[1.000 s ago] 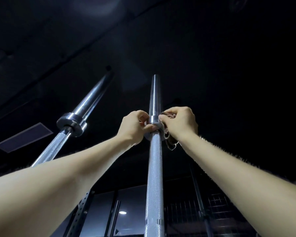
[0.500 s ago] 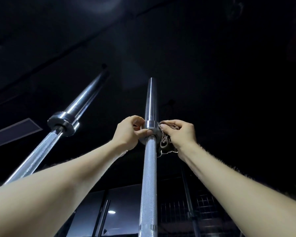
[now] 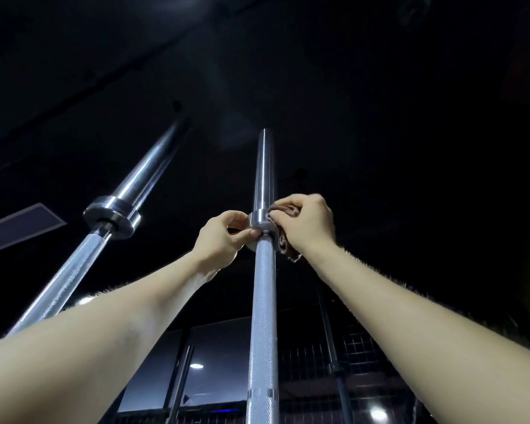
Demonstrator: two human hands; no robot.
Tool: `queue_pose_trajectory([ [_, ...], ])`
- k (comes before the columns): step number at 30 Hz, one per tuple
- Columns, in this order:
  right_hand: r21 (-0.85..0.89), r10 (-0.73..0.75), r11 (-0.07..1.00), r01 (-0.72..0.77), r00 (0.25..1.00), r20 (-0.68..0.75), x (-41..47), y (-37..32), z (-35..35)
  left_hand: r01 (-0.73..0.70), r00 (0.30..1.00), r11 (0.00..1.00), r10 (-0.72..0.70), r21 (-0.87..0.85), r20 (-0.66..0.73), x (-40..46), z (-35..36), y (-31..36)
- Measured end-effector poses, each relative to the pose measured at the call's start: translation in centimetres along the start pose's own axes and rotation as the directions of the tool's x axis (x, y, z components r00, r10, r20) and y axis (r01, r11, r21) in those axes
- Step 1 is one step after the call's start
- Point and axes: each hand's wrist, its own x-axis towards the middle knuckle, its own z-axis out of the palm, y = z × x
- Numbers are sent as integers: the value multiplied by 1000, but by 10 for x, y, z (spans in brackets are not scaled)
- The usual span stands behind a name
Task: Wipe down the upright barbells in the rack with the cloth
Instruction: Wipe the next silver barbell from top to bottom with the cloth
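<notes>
I see both hands raised at the collar (image 3: pixel 259 220) of the centre barbell (image 3: pixel 263 301), which stands upright in front of me; my right hand (image 3: pixel 306 223) has its fingers curled and clenched around a bunched brownish cloth (image 3: pixel 283 240), pressing it against the right side of that collar; folds of the cloth show above the fingertips and a frayed end hangs just below the heel of the hand, beside the knurled shaft; my left hand (image 3: pixel 221 237) is on the other side of the collar, fingers curled, the thumb and forefinger pinching the collar's left rim; whether any cloth lies under those fingers I cannot tell; above both sets of fingers the smooth sleeve (image 3: pixel 263 169) of the bar runs up to its end against the dark ceiling (image 3: pixel 380 87); below them the knurled shaft runs down between my forearms to a smooth ring near the bottom edge; well to the left of my left fingers a second barbell (image 3: pixel 74 264) leans in the wide lens, its own collar untouched; behind and below the hands there are dim panels, a wire grid (image 3: pixel 364 362) and a few bright lights (image 3: pixel 196 366).
</notes>
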Motion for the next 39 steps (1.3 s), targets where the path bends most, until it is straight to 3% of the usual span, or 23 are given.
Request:
queue_pose_trajectory([
  [3,207,196,959,-193,981,6,-1,13,2,-73,997,964,69,257,25,-7,-2,11],
  [5,256,225,940,-225,974,33,0,16,-1,-137,990,880,139,455,29,-10,-1,20],
  [7,254,222,939,-232,973,68,4,16,-5,-186,976,818,218,544,7,-9,4,31],
  [13,15,16,1000,-17,995,98,11,-6,-12,-160,976,801,215,577,-29,-3,14,60],
  [17,-246,-149,950,195,970,190,11,-31,-9,-113,984,861,167,495,-66,-4,5,60],
  [19,-273,-183,933,233,963,197,12,-35,-5,-79,989,889,127,450,-75,-4,1,62],
  [21,-153,-127,977,152,979,162,15,-25,-3,-80,992,906,114,415,-58,-2,-1,61],
  [24,196,74,976,-95,991,111,10,3,0,-67,994,907,99,416,-55,0,-5,55],
  [27,588,312,709,-390,921,236,-4,23,6,-54,994,915,87,400,-63,-1,-4,47],
  [29,676,399,528,-514,853,336,-7,31,11,-58,994,927,90,370,-68,-1,-3,43],
  [32,681,452,443,-583,802,392,-4,35,10,-49,995,954,72,296,-67,-3,-4,42],
  [33,668,451,474,-574,810,375,-2,36,8,-44,996,961,62,272,-58,-2,-5,41],
  [35,604,390,645,-467,882,266,2,33,3,-61,997,958,69,281,-19,-3,-5,43],
  [37,442,207,865,-238,971,117,7,23,-1,-141,990,904,139,404,35,-1,-4,47],
  [39,230,10,973,-20,999,45,9,14,-1,-239,970,822,226,517,88,1,1,53],
])
